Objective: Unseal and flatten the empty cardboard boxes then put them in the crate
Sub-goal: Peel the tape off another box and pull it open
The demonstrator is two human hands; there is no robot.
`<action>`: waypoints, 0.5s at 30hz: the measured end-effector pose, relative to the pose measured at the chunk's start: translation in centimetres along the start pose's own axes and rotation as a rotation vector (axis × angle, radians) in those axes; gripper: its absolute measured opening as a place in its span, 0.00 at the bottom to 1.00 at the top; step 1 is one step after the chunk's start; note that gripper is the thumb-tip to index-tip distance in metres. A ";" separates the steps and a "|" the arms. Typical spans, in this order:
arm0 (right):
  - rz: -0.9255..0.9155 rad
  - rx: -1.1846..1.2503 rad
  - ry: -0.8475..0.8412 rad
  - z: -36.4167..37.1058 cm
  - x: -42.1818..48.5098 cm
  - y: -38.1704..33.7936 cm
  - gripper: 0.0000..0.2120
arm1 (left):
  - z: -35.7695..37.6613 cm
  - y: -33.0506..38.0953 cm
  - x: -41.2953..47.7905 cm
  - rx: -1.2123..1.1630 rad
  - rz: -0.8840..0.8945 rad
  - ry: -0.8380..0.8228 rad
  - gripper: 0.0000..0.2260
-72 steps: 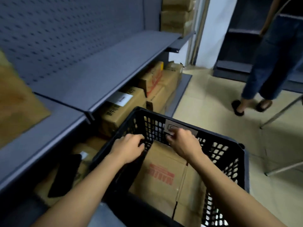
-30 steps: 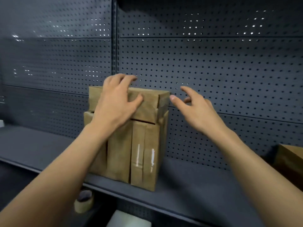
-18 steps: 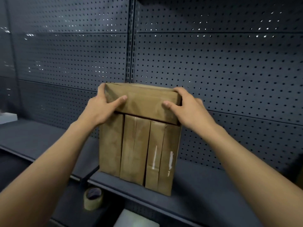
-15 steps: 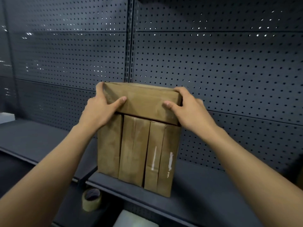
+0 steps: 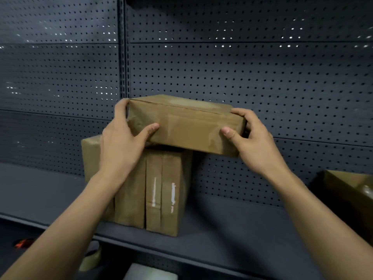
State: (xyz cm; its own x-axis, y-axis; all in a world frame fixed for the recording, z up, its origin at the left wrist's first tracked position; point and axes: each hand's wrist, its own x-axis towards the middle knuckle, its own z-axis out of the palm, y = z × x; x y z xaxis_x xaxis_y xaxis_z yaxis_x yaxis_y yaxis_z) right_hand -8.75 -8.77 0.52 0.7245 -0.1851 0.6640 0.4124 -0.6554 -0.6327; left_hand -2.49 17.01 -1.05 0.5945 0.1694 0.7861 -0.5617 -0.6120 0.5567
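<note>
Both hands gripped the top cardboard box [image 5: 185, 126] by its ends (left hand [image 5: 123, 146], right hand [image 5: 254, 146]), thumbs on its front, over upright boxes [image 5: 153, 190] on the shelf [image 5: 232, 233].

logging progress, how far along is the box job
Done: nothing shown; the crate is out of view. In hand: left hand and right hand grip the top box, still closed and unflattened. Left: opening and flattening it, then the upright boxes on the shelf and the box at the right edge.

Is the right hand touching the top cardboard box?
Touching. Head view: the right hand has its thumb on the top cardboard box, fingers round its end.
</note>
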 end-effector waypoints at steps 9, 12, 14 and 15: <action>0.073 0.014 0.114 -9.6 -5.7 5.9 0.16 | 7.3 7.1 -7.3 -0.165 -0.007 -0.135 0.39; 0.098 0.049 0.134 -11.8 -7.7 8.3 0.16 | 8.7 9.3 -10.2 -0.134 0.053 -0.114 0.38; 0.117 0.056 0.146 -12.8 -9.1 9.7 0.16 | 9.8 9.8 -11.4 -0.125 0.065 -0.132 0.38; 0.126 0.049 0.154 -13.1 -9.7 10.3 0.16 | 10.5 9.8 -12.0 -0.130 0.059 -0.162 0.38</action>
State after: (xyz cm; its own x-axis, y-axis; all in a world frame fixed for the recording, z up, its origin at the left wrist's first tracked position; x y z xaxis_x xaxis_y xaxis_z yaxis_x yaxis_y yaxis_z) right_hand -18.79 -23.37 -7.26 0.6803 -0.3760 0.6292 0.3528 -0.5844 -0.7308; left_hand -9.07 0.85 -7.85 0.6373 0.0032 0.7706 -0.6614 -0.5109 0.5491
